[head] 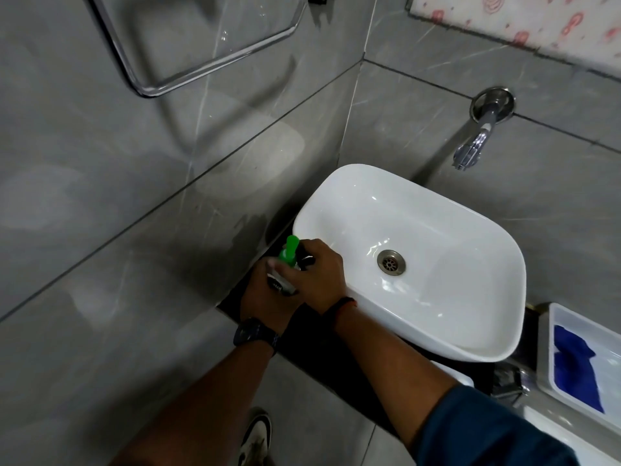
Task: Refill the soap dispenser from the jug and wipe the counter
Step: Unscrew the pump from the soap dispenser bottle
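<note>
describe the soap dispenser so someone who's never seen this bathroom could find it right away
Start at the white basin on the dark counter. At its left edge, by the tiled wall, both hands hold the soap dispenser: left hand on the body, right hand at the top. Its bright green pump is the only green thing there.

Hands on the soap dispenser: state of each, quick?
Left hand: closed around the soap dispenser body.
Right hand: closed on the dispenser near its green pump.

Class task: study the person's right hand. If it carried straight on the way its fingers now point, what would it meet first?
The right hand points leftward and already seems to touch the soap dispenser, with its green pump top. Beyond that probably stands the grey wall, though depth is unclear.
</note>
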